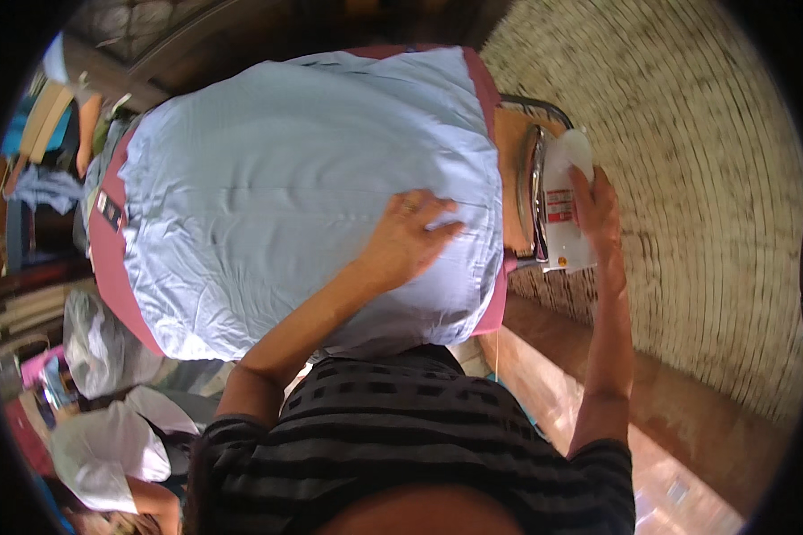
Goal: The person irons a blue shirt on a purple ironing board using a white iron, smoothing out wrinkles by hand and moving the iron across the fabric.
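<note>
A light blue cloth garment, wrinkled along its lower left part, is spread over a dark pink ironing board. My left hand rests on the cloth right of its middle, open, with the fingers apart. At the right end of the board, on a tan rest, stands an iron with a shiny metal edge. Beside it my right hand is closed around a whitish plastic bottle with a red and white label. The fingers' far side is hidden by the bottle.
A dark label tag lies at the board's left edge. To the left are a clear plastic bag, a person in a white top, and another person's arm. A ribbed, straw-coloured surface fills the right side.
</note>
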Motion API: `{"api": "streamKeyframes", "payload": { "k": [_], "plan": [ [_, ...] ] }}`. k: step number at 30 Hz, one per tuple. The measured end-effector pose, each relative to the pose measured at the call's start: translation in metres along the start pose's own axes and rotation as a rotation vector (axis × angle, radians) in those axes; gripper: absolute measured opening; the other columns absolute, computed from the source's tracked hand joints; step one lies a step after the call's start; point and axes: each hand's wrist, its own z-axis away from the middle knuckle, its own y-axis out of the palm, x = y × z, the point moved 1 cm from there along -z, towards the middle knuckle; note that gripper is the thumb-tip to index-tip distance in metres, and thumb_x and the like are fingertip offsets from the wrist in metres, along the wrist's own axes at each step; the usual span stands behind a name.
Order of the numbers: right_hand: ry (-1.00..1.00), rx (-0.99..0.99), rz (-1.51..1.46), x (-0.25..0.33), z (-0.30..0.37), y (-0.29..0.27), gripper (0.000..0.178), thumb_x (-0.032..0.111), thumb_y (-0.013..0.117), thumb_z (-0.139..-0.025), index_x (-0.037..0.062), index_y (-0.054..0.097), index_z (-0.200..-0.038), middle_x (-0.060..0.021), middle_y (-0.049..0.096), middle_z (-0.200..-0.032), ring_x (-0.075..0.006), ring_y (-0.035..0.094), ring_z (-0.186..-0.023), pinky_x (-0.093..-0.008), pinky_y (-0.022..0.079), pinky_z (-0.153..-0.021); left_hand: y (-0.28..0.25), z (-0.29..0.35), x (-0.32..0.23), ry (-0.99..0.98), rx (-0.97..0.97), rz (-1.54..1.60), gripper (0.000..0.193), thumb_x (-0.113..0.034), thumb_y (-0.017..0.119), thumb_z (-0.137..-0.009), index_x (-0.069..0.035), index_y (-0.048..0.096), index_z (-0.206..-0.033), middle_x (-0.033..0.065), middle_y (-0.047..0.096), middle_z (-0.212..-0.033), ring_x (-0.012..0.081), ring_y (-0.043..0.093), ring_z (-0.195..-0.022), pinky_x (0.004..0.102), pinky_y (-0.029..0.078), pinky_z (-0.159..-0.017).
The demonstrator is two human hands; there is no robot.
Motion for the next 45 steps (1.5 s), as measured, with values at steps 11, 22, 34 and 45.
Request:
{"api": "streamKeyframes", "payload": {
  "k": [11,22,34,45],
  "plan": [
    [0.022,0.012,-0.223,-0.007,0.001,0.004,0.045,0.038,0.055,-0.102,-0.0012,0.054,-0.123,-0.007,0.06,-0.082,-0.0136,0.06,-0.066,-0.0299,0.049,-0.055,0.044,-0.027,-0.041,0.212,0.096,0.056,0.016,-0.029,0.064,-0.081,-0.015,0.069,-0.075,0.0064,0.057,-0.101,0.0296,0.057,-0.097,0.0401,0.049,-0.076],
    [-0.725,-0.228,0.071,0.071,-0.009,0.012,0.036,0.002,0.066,-0.085,-0.0001,0.059,-0.12,-0.0229,0.06,-0.119,-0.0411,0.056,-0.114,-0.0451,0.046,-0.099,0.053,-0.042,-0.045,0.035,-0.061,0.239,0.015,-0.021,0.063,-0.082,-0.015,0.067,-0.094,0.0054,0.058,-0.096,0.0261,0.061,-0.097,0.0407,0.049,-0.082],
    [-0.565,0.255,0.137,0.069,-0.074,0.09,0.073,0.014,0.068,-0.084,-0.001,0.035,-0.148,-0.0313,0.05,-0.139,-0.0437,0.049,-0.13,-0.0432,0.039,-0.109,0.089,-0.009,-0.093,-0.102,0.021,-0.064,0.058,-0.05,0.074,-0.074,-0.014,0.061,-0.117,0.0131,0.051,-0.111,0.0346,0.053,-0.106,0.0463,0.043,-0.084],
    [-0.703,-0.086,0.136,0.074,-0.147,0.111,0.072,0.03,0.071,-0.087,-0.0017,0.041,-0.144,-0.0297,0.047,-0.14,-0.0448,0.044,-0.131,-0.0467,0.036,-0.111,0.101,-0.019,-0.102,-0.238,0.053,0.108,0.025,-0.028,0.061,-0.091,-0.01,0.062,-0.107,0.0138,0.054,-0.105,0.0313,0.066,-0.08,0.0429,0.054,-0.067]
  ]
}}
